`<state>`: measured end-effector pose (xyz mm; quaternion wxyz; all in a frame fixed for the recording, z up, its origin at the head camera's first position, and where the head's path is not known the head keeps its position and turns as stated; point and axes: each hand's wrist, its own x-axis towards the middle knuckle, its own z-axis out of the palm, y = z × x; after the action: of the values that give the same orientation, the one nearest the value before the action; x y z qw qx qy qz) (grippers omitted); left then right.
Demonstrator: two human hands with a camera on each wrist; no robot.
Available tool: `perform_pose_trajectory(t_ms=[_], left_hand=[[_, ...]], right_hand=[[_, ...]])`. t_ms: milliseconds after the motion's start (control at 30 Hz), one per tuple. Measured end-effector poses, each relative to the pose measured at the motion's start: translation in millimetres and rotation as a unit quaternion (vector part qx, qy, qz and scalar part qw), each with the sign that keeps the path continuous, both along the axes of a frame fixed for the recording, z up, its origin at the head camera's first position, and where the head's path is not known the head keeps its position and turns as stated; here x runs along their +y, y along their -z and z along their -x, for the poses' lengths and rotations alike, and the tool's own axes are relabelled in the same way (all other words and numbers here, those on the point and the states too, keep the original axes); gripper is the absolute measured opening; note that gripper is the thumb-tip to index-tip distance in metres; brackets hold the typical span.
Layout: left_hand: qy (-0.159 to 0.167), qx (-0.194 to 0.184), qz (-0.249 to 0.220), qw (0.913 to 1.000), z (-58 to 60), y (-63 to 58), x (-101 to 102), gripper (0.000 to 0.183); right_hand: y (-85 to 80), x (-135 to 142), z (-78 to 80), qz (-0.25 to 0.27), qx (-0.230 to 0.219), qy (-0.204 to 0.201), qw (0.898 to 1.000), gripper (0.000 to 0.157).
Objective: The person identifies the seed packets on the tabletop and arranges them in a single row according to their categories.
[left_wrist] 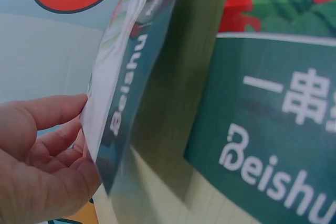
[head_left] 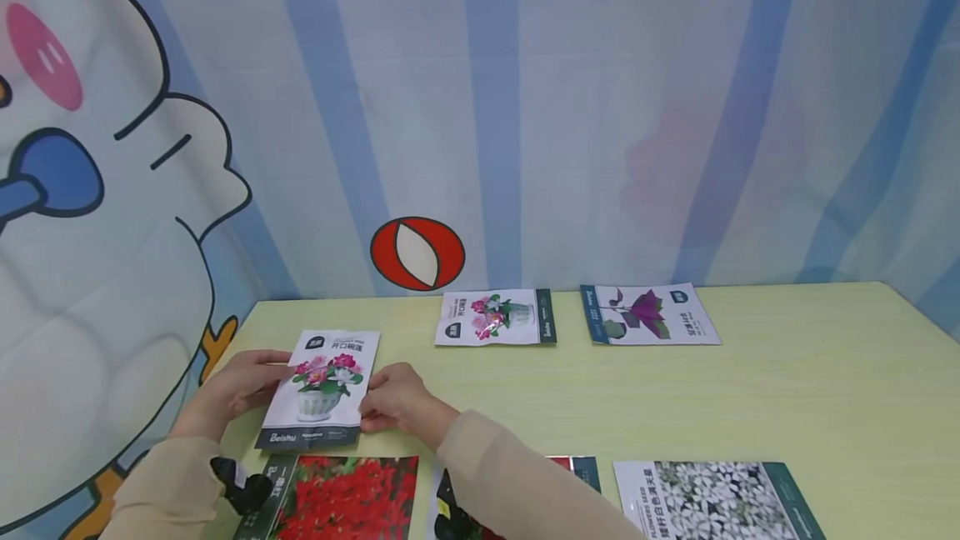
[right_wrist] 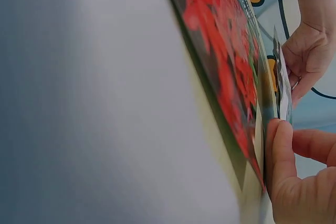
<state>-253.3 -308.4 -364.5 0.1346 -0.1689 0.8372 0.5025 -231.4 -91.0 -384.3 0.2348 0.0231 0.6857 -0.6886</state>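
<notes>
A white seed packet [head_left: 322, 390], printed with pink flowers in a pot and a dark Beishu band along its bottom, is held at the left of the table. My left hand [head_left: 242, 390] pinches its left edge; in the left wrist view the packet [left_wrist: 118, 93] is seen nearly edge-on, raised off the table at that side. On the opposite edge, my right hand [head_left: 405, 402] pinches it between thumb and fingers. Just in front lies a packet with red flowers [head_left: 352, 494]. My right sleeve partly covers another packet [head_left: 585, 472] beside it.
At the back of the pale table [head_left: 825, 390] lie a packet with pink potted flowers [head_left: 498, 317] and one with a purple plant [head_left: 648, 315]. A white-flower packet [head_left: 720, 500] is at the front. Behind the table hangs a striped blue cloth [head_left: 570, 123] with cartoon prints.
</notes>
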Motion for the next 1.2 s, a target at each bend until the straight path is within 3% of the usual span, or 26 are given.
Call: perform_pose_trajectory(t_ms=[667, 900, 1200], left_hand=[[-0.016, 0.012, 0.058, 0.9981, 4.0, 15.9, -12, 0.046], [-0.016, 0.027, 0.075, 0.9967, 0.4, 6.6, -5, 0.045], [0.015, 0.048, 0.038, 0.998, 7.0, -16.8, 25, 0.048]], right_hand=[[-1.0, -4, 0.3, -0.007, -0.008, -0.001, 1.0, 0.027], [-2.1, 5, 5.1, 0.011, 0.002, -0.015, 1.0, 0.028], [-15.3, 25, 27.1, -0.018, 0.017, -0.012, 1.0, 0.025]])
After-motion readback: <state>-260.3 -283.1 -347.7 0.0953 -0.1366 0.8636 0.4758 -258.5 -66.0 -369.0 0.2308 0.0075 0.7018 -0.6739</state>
